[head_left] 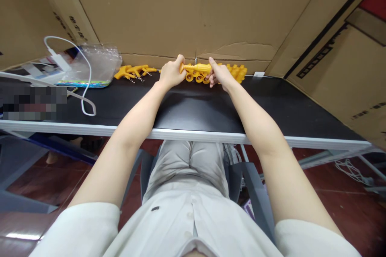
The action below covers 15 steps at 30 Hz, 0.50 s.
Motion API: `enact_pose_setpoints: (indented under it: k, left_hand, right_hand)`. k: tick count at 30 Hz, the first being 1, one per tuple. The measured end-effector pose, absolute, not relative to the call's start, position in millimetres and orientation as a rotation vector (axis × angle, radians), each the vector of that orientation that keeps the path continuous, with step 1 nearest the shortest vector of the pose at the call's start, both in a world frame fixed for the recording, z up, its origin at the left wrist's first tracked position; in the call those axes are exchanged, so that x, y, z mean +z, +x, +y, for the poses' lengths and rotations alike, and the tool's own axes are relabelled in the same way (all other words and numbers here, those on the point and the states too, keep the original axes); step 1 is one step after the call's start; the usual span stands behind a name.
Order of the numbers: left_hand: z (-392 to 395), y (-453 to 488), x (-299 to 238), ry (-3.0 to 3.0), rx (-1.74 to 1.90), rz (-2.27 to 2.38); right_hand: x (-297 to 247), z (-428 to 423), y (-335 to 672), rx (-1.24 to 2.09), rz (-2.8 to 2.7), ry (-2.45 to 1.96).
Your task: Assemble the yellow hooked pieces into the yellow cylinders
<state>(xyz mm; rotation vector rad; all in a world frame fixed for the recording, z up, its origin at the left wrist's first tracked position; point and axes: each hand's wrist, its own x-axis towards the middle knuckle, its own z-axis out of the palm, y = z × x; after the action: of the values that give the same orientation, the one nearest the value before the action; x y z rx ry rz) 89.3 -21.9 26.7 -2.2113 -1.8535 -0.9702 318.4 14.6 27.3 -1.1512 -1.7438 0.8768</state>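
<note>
My left hand (172, 73) is closed around the left end of a yellow plastic piece, just above the back of the table. From it a narrow ribbed yellow shaft (189, 67) runs right and meets a wider ribbed yellow sleeve (202, 67). The sleeve is gripped by my right hand (221, 74), thumb on top and fingers curled. Whether shaft and sleeve are joined I cannot tell. Behind and below them lie several yellow tubes (189, 77) with round open ends, partly hidden by my hands. Further left rest several yellow-handled corkscrews (135, 71) with metal spirals.
A clear plastic bag (99, 60) and a white cable (90, 64) with a plug lie at the left. Cardboard walls (169, 16) close in the back and sides of the black table (199, 112). More yellow pieces (239, 73) are piled right of my right hand.
</note>
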Motion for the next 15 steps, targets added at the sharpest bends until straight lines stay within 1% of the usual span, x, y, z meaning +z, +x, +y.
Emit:
enact_pose_setpoints:
  k: [4, 10, 15]
  left_hand:
    - [-22, 91, 26, -2.225, -0.977, -1.895]
    - [-20, 88, 26, -2.219, -0.994, -1.918]
    - [-16, 85, 22, -2.226, -1.011, -1.897]
  right_hand:
    - [26, 20, 322, 0.851, -1.757, -1.202]
    - [41, 10, 335, 0.885, -1.956, -1.169]
    - [46, -2, 339, 0.684, -2.043, -1.157]
